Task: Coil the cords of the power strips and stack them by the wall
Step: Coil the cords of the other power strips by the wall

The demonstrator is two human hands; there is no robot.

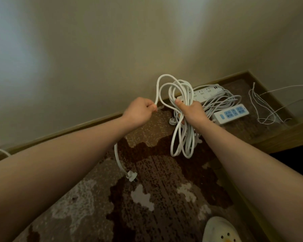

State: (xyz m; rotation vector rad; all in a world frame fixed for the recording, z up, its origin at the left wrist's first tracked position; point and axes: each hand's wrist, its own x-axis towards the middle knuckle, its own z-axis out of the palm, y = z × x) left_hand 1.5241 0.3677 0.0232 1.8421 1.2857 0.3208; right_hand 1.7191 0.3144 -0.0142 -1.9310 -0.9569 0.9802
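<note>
Head view: both arms reach out toward the wall point(112, 49). The right hand point(193, 111) is wrapped tight round a bundle of white cord point(181, 137), thumb up on top, loops standing above the fist and hanging below it. The left hand point(140, 110) is curled too, pinching one strand of that same cord just beside the bundle; from this fist the loose end drops under the forearm to a plug point(131, 176) dangling over the carpet point(156, 189). Behind the right hand, on the floor against the wall, lie two strips: a long white one point(206, 92) nearest the skirting, and a shorter one with blue sockets point(232, 114) in front, loose cord piled between them. Thin wires point(262, 109) trail off right. A pale shoe point(220, 231) shows bottom right.
</note>
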